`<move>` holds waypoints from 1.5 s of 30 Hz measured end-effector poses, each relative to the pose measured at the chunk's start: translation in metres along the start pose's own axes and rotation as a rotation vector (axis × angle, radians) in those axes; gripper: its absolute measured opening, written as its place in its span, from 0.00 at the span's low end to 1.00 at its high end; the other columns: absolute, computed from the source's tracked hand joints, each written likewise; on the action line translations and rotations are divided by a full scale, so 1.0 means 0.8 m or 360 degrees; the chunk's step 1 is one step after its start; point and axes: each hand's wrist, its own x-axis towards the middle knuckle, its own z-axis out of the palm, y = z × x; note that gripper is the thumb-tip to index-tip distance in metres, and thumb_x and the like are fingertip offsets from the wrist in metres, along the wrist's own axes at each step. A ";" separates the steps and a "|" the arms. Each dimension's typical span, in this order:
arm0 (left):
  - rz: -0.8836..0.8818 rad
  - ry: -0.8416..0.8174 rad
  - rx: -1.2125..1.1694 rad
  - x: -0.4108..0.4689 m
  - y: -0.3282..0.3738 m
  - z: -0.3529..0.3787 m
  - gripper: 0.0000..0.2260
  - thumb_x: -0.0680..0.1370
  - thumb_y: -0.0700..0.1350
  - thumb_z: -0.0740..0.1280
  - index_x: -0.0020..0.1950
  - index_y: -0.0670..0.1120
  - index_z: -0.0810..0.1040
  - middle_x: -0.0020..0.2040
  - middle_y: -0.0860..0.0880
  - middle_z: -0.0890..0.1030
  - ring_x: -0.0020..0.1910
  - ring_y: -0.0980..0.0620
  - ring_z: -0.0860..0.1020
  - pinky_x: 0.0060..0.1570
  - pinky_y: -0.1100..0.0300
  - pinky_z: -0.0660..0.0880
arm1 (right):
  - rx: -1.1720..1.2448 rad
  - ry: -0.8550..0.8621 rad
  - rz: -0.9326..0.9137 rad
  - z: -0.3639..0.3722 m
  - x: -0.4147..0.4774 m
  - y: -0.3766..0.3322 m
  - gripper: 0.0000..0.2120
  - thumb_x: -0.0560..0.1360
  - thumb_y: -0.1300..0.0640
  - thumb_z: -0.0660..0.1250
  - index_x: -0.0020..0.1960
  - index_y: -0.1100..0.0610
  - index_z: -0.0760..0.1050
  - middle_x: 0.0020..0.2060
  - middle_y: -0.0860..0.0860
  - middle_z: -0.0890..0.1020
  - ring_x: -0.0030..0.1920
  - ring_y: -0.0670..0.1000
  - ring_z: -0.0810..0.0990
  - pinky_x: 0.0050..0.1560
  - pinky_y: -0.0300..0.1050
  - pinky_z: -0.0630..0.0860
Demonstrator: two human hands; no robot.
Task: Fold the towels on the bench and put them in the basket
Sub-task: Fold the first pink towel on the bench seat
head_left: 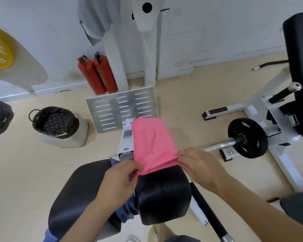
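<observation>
Towel of thin pink cloth [152,142] lay stretched between both hands, and its near edge was bunched just over the far end of the black padded bench [163,194]. The rest of it spread away from the person, covering part of the white machine frame. The left hand [119,179] pinched the near left corner with curled fingers, and the right hand [198,165] pinched the near right corner the same way. A crumpled blue towel [128,210] sat in the gap between the two bench pads, partly under the left forearm. Well off to the left, the dark wicker basket with dotted lining [42,130] stood on a pale block [77,137] on the floor. Beyond the bench a slotted metal plate [112,109] leaned near two red fire extinguishers [98,75] by the wall. A black weight plate [247,137] sat on a bar to the right.
</observation>
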 end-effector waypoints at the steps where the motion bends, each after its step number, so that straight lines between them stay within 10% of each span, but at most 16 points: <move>1: 0.0018 -0.0099 0.0034 -0.020 -0.012 0.021 0.11 0.67 0.40 0.66 0.44 0.54 0.78 0.39 0.63 0.77 0.39 0.64 0.74 0.42 0.75 0.68 | 0.0050 -0.0071 -0.0006 0.021 -0.020 -0.006 0.08 0.65 0.61 0.78 0.43 0.57 0.83 0.44 0.51 0.85 0.44 0.51 0.84 0.42 0.45 0.82; 10: 0.0141 -0.0319 0.0195 -0.085 -0.034 0.077 0.12 0.66 0.38 0.70 0.44 0.52 0.75 0.39 0.56 0.77 0.35 0.55 0.72 0.33 0.68 0.61 | -0.0004 -0.0124 0.0045 0.092 -0.111 -0.038 0.03 0.70 0.62 0.72 0.43 0.58 0.83 0.48 0.52 0.85 0.50 0.52 0.83 0.46 0.46 0.81; 21: 0.0335 -0.0256 0.0663 -0.072 -0.024 0.098 0.13 0.70 0.59 0.61 0.41 0.51 0.79 0.37 0.53 0.75 0.37 0.49 0.73 0.32 0.56 0.68 | -0.0162 0.0043 -0.0153 0.107 -0.122 -0.037 0.09 0.74 0.63 0.62 0.44 0.61 0.81 0.48 0.56 0.84 0.50 0.55 0.82 0.45 0.47 0.81; 31: 0.0866 -0.0043 0.0632 -0.076 -0.047 0.131 0.03 0.69 0.38 0.72 0.38 0.43 0.78 0.45 0.46 0.80 0.43 0.45 0.78 0.35 0.54 0.77 | -0.0161 -0.0042 -0.0293 0.106 -0.122 -0.036 0.18 0.80 0.64 0.50 0.46 0.59 0.79 0.47 0.53 0.83 0.48 0.54 0.81 0.49 0.44 0.74; 37: 0.0720 -0.0173 0.0914 -0.070 -0.017 0.127 0.26 0.64 0.52 0.74 0.58 0.45 0.73 0.46 0.48 0.79 0.42 0.47 0.78 0.35 0.56 0.74 | -0.0133 -0.0054 -0.0193 0.101 -0.114 -0.042 0.25 0.81 0.64 0.43 0.52 0.60 0.80 0.46 0.53 0.83 0.51 0.54 0.81 0.47 0.46 0.77; 45: 0.0864 -0.0095 0.0698 -0.091 -0.015 0.135 0.09 0.71 0.43 0.64 0.48 0.46 0.81 0.51 0.48 0.81 0.47 0.47 0.77 0.45 0.55 0.75 | 0.0192 -0.0457 0.0271 0.066 -0.133 -0.066 0.13 0.70 0.57 0.59 0.48 0.52 0.81 0.44 0.45 0.80 0.46 0.47 0.79 0.54 0.46 0.73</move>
